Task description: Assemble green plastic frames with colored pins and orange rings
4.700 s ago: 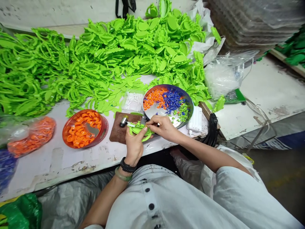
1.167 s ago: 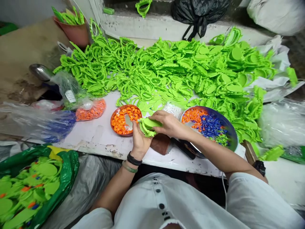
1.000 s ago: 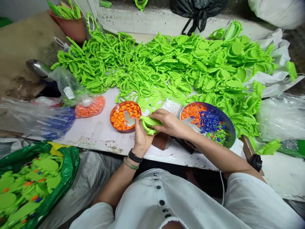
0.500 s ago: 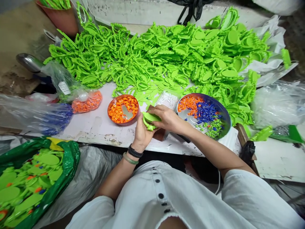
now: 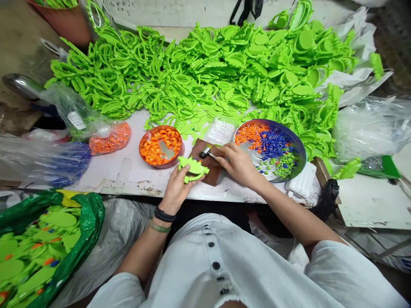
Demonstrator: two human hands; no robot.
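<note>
My left hand (image 5: 175, 192) holds a lime-green plastic piece (image 5: 192, 168), an oval with a toothed rim, up off the table and just over its front edge. My right hand (image 5: 236, 164) grips a small hammer (image 5: 206, 152) with a steel head. The hammer's head sits over a brown cloth pad (image 5: 205, 164), and my fingers hide most of its handle. A round steel bowl (image 5: 269, 147) of small orange, blue and green pieces lies just beyond my right hand. An orange-rimmed dish (image 5: 161, 146) of orange rings stands left of the pad.
A large heap of lime-green plastic pieces (image 5: 192, 72) covers the back of the white table (image 5: 118, 175). Plastic bags (image 5: 109, 139) of orange and blue parts lie at the left. A green bag (image 5: 48, 244) of green discs sits below the table's front edge.
My right hand has left the green piece and now holds the hammer over the pad. The green piece has turned face up in my left hand. The view has shifted slightly.
</note>
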